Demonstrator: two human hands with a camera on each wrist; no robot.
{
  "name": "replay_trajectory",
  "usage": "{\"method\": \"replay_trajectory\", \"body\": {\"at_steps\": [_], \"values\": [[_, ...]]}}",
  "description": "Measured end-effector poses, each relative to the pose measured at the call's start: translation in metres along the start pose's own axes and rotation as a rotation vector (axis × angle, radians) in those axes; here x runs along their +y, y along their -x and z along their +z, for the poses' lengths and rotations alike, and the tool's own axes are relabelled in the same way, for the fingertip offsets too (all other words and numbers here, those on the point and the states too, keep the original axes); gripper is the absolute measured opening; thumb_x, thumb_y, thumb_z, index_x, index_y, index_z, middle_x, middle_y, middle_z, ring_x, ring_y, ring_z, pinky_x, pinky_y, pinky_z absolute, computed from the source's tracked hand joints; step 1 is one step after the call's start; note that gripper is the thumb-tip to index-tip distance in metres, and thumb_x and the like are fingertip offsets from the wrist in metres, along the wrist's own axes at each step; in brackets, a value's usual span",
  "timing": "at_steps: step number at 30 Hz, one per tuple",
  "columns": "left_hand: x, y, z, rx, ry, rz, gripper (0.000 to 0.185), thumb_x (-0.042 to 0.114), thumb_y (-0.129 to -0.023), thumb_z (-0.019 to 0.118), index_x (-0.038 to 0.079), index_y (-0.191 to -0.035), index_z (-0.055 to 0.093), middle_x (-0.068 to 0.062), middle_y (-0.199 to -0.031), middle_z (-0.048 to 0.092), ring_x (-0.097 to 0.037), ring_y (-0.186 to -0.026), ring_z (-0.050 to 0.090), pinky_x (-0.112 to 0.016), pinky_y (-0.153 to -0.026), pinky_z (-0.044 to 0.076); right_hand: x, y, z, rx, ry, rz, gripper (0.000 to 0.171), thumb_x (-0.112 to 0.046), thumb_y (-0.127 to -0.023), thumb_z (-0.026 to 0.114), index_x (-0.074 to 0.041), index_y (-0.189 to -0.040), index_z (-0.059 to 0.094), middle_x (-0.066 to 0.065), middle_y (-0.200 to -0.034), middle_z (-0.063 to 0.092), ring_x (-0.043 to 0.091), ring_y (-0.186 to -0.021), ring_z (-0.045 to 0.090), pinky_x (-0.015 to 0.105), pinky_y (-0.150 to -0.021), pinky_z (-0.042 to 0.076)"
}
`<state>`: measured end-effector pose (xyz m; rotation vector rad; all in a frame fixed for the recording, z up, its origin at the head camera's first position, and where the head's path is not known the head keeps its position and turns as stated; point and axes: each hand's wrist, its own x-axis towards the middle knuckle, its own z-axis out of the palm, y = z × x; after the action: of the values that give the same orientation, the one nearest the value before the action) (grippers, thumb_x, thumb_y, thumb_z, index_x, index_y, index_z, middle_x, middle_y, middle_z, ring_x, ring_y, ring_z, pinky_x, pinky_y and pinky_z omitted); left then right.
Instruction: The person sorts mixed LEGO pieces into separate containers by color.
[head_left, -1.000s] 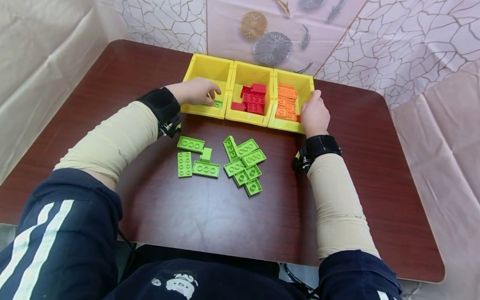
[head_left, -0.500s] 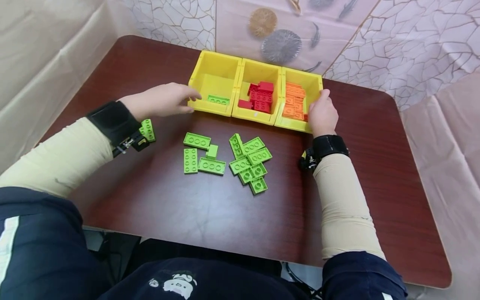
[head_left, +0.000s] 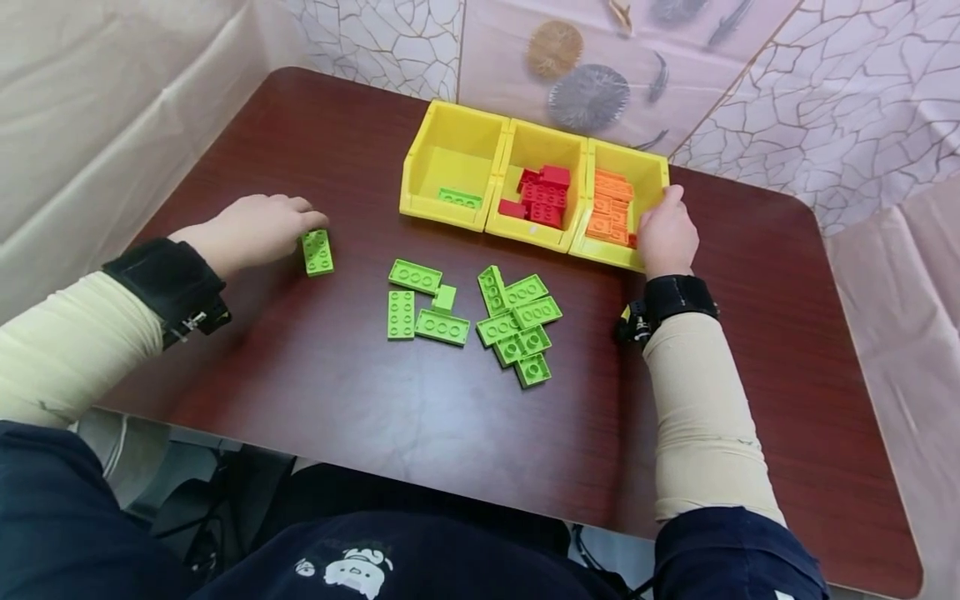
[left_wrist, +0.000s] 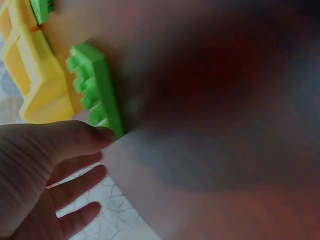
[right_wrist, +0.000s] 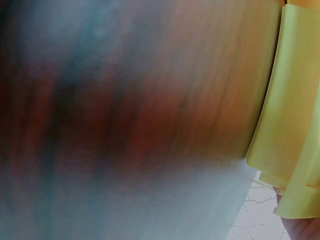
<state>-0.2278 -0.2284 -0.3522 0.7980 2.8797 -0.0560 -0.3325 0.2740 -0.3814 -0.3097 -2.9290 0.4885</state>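
In the head view, my left hand (head_left: pixel 255 229) is at the far end of a lone green building brick (head_left: pixel 317 252) on the left of the table. Up close in the left wrist view, the thumb lies against the end of this studded green brick (left_wrist: pixel 97 87). The other fingers are spread behind the thumb, and the index fingertip is largely hidden. My right hand (head_left: pixel 669 236) grips the right wall of the joined yellow bins (head_left: pixel 453 210); the right wrist view shows the yellow bin (right_wrist: pixel 285 125) from outside, with most of the hand out of frame.
One green brick (head_left: pixel 460 198) lies in the left bin, several red bricks (head_left: pixel 543 197) in the middle and orange bricks (head_left: pixel 610 208) in the right. Two loose groups of green bricks (head_left: pixel 442 327) lie on the brown table (head_left: pixel 360 408), the second group (head_left: pixel 517 321) further right.
My left hand has left the left bin and moved left and nearer to the lone green brick. The right hand stays on the bin's wall. The head view has shifted slightly.
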Motion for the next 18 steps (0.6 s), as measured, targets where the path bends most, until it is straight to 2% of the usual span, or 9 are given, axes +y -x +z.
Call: {"method": "replay_trajectory", "body": {"at_steps": [7, 12, 18], "values": [[0.0054, -0.0018, 0.0112, 0.073, -0.009, 0.133, 0.040, -0.009, -0.077, 0.058, 0.004, -0.115, 0.063, -0.020, -0.110, 0.056, -0.037, -0.099, 0.054, -0.050, -0.077, 0.047, 0.0070, -0.0030, 0.0008, -0.020, 0.000, 0.015, 0.044, -0.020, -0.098, 0.028, -0.007, -0.140, 0.025, 0.022, -0.121, 0.053, 0.044, -0.096, 0.055, 0.054, -0.083, 0.042], [0.0056, -0.0031, 0.0103, 0.077, 0.000, 0.149, 0.031, -0.006, -0.075, 0.062, 0.004, -0.105, 0.066, -0.018, -0.107, 0.058, -0.036, -0.094, 0.056, -0.049, -0.076, 0.047, 0.0061, -0.0029, 0.0025, -0.034, -0.009, 0.011, 0.045, -0.020, -0.098, 0.029, -0.007, -0.140, 0.024, 0.022, -0.122, 0.053, 0.043, -0.097, 0.054, 0.053, -0.084, 0.041], [0.0098, -0.0083, 0.0059, 0.061, 0.037, 0.176, 0.029, -0.002, -0.070, 0.067, 0.005, -0.098, 0.064, -0.011, -0.096, 0.061, -0.030, -0.083, 0.058, -0.047, -0.069, 0.047, 0.0013, -0.0022, 0.0017, -0.004, -0.005, -0.010, 0.044, -0.019, -0.097, 0.030, -0.006, -0.139, 0.027, 0.022, -0.120, 0.054, 0.044, -0.096, 0.055, 0.054, -0.083, 0.041]]}}
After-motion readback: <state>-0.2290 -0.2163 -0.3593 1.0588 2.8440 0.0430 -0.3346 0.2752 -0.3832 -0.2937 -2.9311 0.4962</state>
